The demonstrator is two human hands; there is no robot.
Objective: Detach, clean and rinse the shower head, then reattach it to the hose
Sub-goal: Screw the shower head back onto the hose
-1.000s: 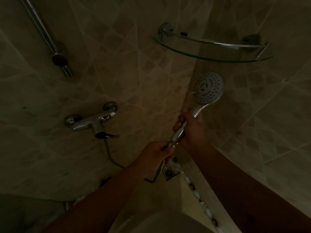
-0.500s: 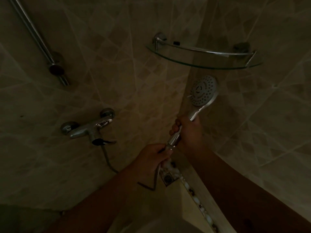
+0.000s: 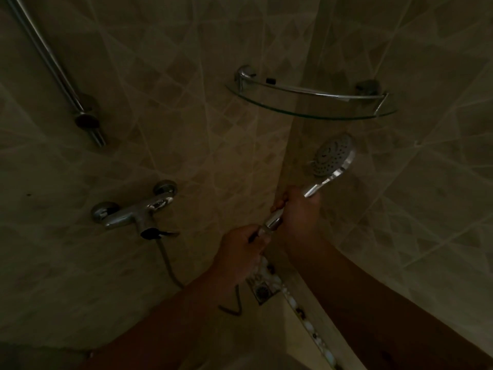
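In a dim tiled shower corner the right hand (image 3: 300,209) grips the handle of the shower head (image 3: 332,158), fingers curled round it, the perforated face tilted up and to the left, below the glass corner shelf (image 3: 314,114); the left hand (image 3: 241,252) pinches the connector at the handle's near end, where the hose (image 3: 166,260) joins; that hose hangs from the chrome mixer tap (image 3: 133,212) on the left wall; a slanted rail (image 3: 50,62) runs above the tap; a floor drain (image 3: 262,289) lies below the hands.
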